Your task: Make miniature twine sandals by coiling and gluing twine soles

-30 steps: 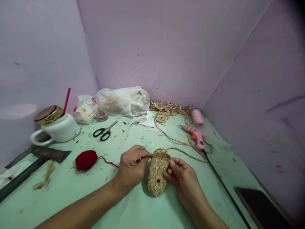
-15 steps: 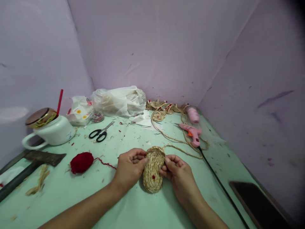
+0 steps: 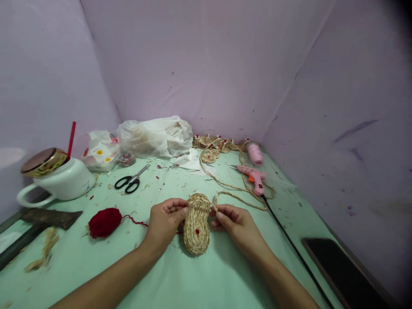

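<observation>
A small sandal-shaped sole coiled from jute rope (image 3: 195, 223) lies on the green table (image 3: 199, 283) between my hands. My left hand (image 3: 165, 224) grips its left edge with curled fingers. My right hand (image 3: 234, 224) pinches its right edge, close to where the loose jute rope (image 3: 238, 196) leaves the sole. A red yarn ball (image 3: 104, 222) rests left of my left hand, and its thread runs toward the sole.
Black scissors (image 3: 129, 182), a white mug with a gold lid (image 3: 53, 179), plastic bags (image 3: 154, 137), a hatchet (image 3: 35, 225), a pink glue gun (image 3: 252, 175) with black cord, a pink spool (image 3: 255, 152), jute pieces and a dark phone (image 3: 346, 270) lie around. Purple walls enclose the table.
Both hands and the jute sole have shifted slightly left and toward me. My right hand moved from the sole's lower side up to its right edge near the rope.
</observation>
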Available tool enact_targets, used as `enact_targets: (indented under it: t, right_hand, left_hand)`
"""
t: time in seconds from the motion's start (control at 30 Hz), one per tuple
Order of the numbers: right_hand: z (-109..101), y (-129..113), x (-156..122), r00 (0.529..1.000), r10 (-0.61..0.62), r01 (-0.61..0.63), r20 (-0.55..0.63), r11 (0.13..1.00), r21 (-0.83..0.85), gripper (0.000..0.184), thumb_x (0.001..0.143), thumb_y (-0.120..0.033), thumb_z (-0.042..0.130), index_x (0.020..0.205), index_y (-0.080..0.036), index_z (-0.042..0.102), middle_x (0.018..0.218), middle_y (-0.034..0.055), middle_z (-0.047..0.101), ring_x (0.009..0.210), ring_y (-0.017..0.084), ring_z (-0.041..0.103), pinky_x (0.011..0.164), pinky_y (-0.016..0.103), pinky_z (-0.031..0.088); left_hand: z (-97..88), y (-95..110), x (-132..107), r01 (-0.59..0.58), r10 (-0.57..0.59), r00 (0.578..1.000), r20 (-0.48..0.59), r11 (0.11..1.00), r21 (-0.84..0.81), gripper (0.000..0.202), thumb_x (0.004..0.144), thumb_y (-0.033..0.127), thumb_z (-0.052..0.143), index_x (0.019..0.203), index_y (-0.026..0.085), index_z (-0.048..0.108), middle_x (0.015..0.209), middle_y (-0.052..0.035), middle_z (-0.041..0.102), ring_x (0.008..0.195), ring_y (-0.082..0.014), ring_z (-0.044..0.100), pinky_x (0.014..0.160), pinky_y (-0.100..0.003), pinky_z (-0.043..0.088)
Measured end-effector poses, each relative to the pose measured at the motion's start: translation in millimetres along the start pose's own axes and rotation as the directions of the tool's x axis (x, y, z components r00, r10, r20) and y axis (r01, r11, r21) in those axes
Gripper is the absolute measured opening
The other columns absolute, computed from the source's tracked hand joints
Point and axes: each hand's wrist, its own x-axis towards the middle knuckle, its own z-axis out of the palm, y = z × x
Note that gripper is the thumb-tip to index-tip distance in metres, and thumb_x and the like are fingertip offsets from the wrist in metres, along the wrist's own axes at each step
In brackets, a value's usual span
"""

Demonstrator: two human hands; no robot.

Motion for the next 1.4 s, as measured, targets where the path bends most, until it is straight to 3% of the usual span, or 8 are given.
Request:
enact_targets:
  t: [0.13,0.33,0.67,1.03,1.4]
  right_hand:
    - [-1.9,3.1,2.1,0.998,0.029,-0.030,-0.063,0.999,-0.012,0.029,0.050,-0.033,0.078,0.066,-0.011,0.070,0.053,0.0007,0.065,0.041,0.009,0.054,0.044,0.023,0.046]
    - [-3.7,1.4,2.7,0.988,0.067,-0.062,-0.141,0.997,0.037,0.029,0.044,-0.030,0.081,0.062,-0.012,0.066,0.048,-0.0021,0.062,0.039,0.009,0.055,0.041,0.021,0.047]
    - [1.2,3.3,2.8,0.991,0.101,-0.086,-0.089,0.985,0.152,0.036,0.036,-0.032,0.085,0.057,-0.012,0.063,0.046,-0.0014,0.062,0.040,0.009,0.056,0.044,0.022,0.049]
    - [-1.9,2.3,0.7,0.989,0.146,-0.149,0.034,0.939,0.308,0.033,0.040,-0.026,0.086,0.059,-0.012,0.063,0.055,0.0015,0.067,0.050,0.011,0.061,0.057,0.025,0.053]
    - [-0.5,2.7,1.0,0.987,0.157,-0.153,0.019,0.921,0.358,0.031,0.038,-0.022,0.086,0.057,-0.012,0.064,0.053,0.0028,0.067,0.048,0.012,0.061,0.057,0.028,0.054]
  left_hand:
    - [-0.1,0.3,-1.4,-0.015,0.015,1.000,-0.001,1.000,0.010,0.026,0.051,0.028,0.075,0.070,0.012,0.065,0.053,-0.0008,0.064,0.044,-0.0114,0.056,0.037,-0.019,0.042]
    - [0.3,-0.7,-1.0,0.011,-0.012,1.000,-0.015,0.999,-0.036,0.028,0.049,0.027,0.076,0.071,0.012,0.065,0.056,-0.0015,0.065,0.046,-0.0123,0.057,0.040,-0.021,0.044]
    - [-1.2,-6.8,2.1,0.036,-0.032,0.998,0.046,0.996,-0.085,0.028,0.049,0.024,0.077,0.071,0.012,0.064,0.056,-0.0001,0.065,0.047,-0.0104,0.056,0.041,-0.019,0.044]
    - [-0.1,-7.2,0.1,0.056,-0.047,0.996,0.079,0.991,-0.122,0.029,0.050,0.025,0.078,0.071,0.011,0.063,0.053,0.0009,0.064,0.043,-0.0086,0.053,0.039,-0.017,0.042]
    - [-2.1,-11.6,2.8,0.016,-0.004,0.995,0.096,0.992,-0.124,0.024,0.053,0.024,0.078,0.069,0.013,0.063,0.054,0.0025,0.064,0.044,-0.0076,0.053,0.039,-0.016,0.041]
